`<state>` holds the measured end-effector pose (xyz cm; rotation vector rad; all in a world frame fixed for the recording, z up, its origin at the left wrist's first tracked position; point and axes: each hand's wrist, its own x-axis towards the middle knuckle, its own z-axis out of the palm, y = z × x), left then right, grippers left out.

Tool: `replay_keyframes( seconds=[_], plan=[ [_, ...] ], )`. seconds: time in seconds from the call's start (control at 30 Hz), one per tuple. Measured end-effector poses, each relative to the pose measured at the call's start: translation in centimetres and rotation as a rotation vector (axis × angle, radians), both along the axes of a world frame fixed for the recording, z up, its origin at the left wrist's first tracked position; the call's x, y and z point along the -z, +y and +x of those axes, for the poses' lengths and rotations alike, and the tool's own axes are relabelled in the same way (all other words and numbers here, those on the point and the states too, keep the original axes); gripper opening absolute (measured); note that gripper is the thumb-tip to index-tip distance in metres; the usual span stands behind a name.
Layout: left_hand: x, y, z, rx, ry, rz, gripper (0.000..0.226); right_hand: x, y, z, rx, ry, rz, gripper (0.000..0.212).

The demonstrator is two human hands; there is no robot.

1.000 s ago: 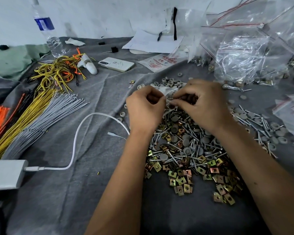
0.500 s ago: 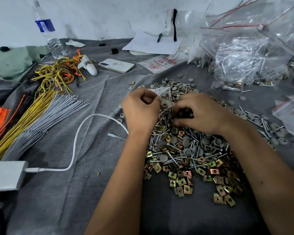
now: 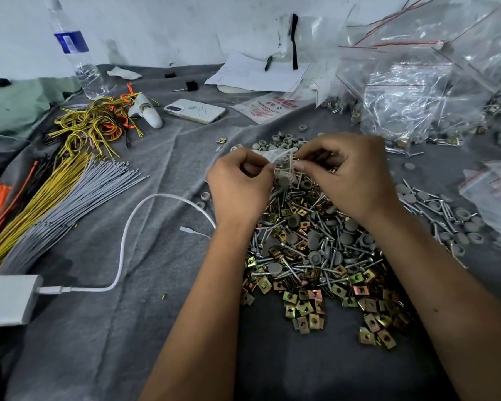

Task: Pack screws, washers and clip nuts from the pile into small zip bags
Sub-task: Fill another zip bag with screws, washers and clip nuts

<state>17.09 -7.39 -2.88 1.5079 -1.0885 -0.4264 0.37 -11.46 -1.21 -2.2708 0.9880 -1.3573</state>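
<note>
A pile of silver screws, grey round washers and brass-coloured clip nuts lies on the grey cloth in front of me. Above its far end, my left hand pinches one side of a small clear zip bag. Some grey washers and screws show through the bag. My right hand has its fingers curled at the bag's other side, thumb and fingertips at the bag's mouth. What lies inside its palm is hidden.
Filled and empty zip bags heap at the back right. Loose screws and washers spread to the right. At the left lie cable tie bundles, a white cable, a phone and a water bottle.
My right hand dipped down into the pile half a second ago and has come back up to the bag's mouth. My left hand kept holding the bag.
</note>
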Motion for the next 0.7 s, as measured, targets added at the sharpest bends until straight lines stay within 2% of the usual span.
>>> replay_keyframes(
  seconds=[0.1,0.23,0.37,0.6,0.7],
  plan=[
    [-0.14,0.02,-0.02,-0.019,-0.002,0.002,0.015,-0.4,-0.03,-0.44,-0.095,0.082,0.011,0.017],
    [0.04,-0.03,-0.03,-0.03,0.001,0.007,0.017,-0.56,-0.07,-0.76,-0.248,0.357,0.115,0.029],
    [0.01,-0.07,-0.06,-0.052,0.008,0.01,0.014,-0.19,-0.62,-1.03,-0.248,0.625,0.244,0.027],
    [0.14,-0.19,0.09,-0.037,0.069,0.01,0.016,0.11,-0.59,-0.48,-0.267,0.652,0.26,0.016],
    [0.32,-0.3,0.33,-0.017,0.208,-0.001,0.012,-0.09,-0.35,-0.49,-0.294,0.48,0.272,0.013]
  ],
)
